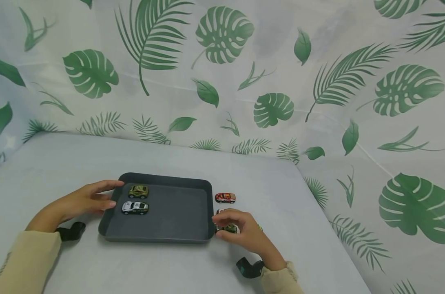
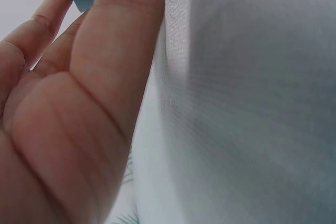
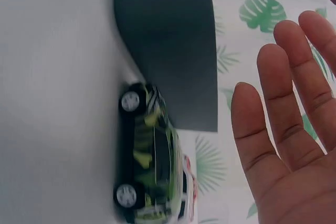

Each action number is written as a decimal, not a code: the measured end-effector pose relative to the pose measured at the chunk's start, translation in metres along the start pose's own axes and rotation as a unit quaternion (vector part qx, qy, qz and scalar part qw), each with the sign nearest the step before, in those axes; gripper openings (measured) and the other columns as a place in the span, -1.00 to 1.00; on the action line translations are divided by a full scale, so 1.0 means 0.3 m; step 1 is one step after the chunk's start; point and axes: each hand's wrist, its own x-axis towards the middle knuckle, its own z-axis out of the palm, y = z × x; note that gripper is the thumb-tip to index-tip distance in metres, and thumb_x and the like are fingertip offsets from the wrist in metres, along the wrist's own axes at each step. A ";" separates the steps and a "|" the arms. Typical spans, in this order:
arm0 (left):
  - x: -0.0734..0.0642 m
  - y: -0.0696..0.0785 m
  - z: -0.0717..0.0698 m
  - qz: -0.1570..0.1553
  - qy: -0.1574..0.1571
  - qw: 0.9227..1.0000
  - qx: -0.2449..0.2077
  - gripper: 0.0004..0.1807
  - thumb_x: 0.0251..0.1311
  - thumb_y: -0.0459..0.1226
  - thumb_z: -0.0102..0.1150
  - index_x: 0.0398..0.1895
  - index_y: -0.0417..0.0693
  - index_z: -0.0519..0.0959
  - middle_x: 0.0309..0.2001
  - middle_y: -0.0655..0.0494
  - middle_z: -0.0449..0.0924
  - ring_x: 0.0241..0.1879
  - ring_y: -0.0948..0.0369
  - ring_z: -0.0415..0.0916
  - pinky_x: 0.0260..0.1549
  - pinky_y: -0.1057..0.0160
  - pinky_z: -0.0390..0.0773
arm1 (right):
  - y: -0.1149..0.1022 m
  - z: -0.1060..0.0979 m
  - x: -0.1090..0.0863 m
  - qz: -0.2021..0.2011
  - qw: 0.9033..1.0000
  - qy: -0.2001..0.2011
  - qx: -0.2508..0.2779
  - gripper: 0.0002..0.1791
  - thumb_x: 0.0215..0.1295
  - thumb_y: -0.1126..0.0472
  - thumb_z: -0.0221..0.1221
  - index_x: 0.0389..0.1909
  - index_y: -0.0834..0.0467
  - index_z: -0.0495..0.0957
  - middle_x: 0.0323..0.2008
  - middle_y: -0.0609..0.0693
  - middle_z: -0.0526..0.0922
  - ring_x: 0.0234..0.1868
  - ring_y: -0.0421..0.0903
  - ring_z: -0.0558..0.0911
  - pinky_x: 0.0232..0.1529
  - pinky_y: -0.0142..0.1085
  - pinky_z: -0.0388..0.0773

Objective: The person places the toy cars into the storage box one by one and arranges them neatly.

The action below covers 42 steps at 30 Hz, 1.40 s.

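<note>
My left hand [image 1: 83, 200] is at the left side of the dark grey tray [image 1: 171, 237], its fingers and thumb extended and touching the rim. Inside the tray, towards the left, stand a green camouflage toy car [image 1: 138, 191] and, nearer me, a white toy car [image 1: 135, 208]. Just past the tray's right edge, my right hand [image 1: 244, 229] hovers over another camouflage toy car [image 3: 152, 156] with nothing in its grasp. The right wrist view shows its fingers extended, apart from that car. The hand partly covers a white-and-red car [image 3: 187, 190] behind it.
A red toy car [image 1: 225, 198] stands right of the tray. A bit of bright green [image 1: 260, 227] shows behind my right hand. The white table [image 1: 163, 269] ends at a leaf-patterned cloth [image 1: 222, 81] at the back and right.
</note>
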 end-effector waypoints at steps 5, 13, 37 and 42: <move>-0.003 0.002 -0.001 -0.001 -0.002 1.000 -0.005 -0.11 0.53 -0.15 0.33 0.71 -0.25 0.08 0.65 -0.59 -0.15 0.55 -0.57 0.01 0.16 -0.18 0.67 | 0.015 -0.025 -0.021 -0.007 1.000 0.012 -0.027 -0.68 0.34 0.50 0.39 0.09 0.45 0.68 -0.03 0.36 0.74 -0.03 0.15 0.76 0.07 -0.10 0.73; 0.001 -0.001 0.002 0.000 -0.003 1.000 -0.005 -0.10 0.52 -0.12 0.34 0.72 -0.24 0.08 0.65 -0.59 -0.13 0.55 -0.57 0.03 0.17 -0.17 0.67 | 0.016 -0.067 -0.051 0.014 0.997 0.025 -0.070 -0.70 0.36 0.45 0.40 0.08 0.41 0.71 -0.02 0.30 0.77 -0.01 0.10 0.78 0.08 -0.14 0.73; -0.001 -0.002 0.006 0.008 -0.002 1.000 -0.002 -0.12 0.53 -0.14 0.33 0.72 -0.23 0.10 0.66 -0.58 -0.15 0.55 -0.58 0.00 0.16 -0.19 0.67 | 0.059 -0.198 -0.131 0.112 0.981 0.066 -0.142 -0.76 0.45 0.38 0.36 0.07 0.34 0.75 0.06 0.19 0.80 0.09 -0.22 0.71 0.18 -0.11 0.67; -0.001 -0.002 0.006 0.012 -0.002 1.000 0.000 -0.12 0.53 -0.15 0.32 0.71 -0.23 0.10 0.65 -0.58 -0.14 0.55 -0.58 0.00 0.17 -0.21 0.66 | 0.065 -0.209 -0.141 0.150 0.976 0.058 -0.150 -0.75 0.44 0.35 0.37 0.08 0.30 0.76 0.09 0.12 0.80 0.15 -0.08 0.71 0.22 0.06 0.64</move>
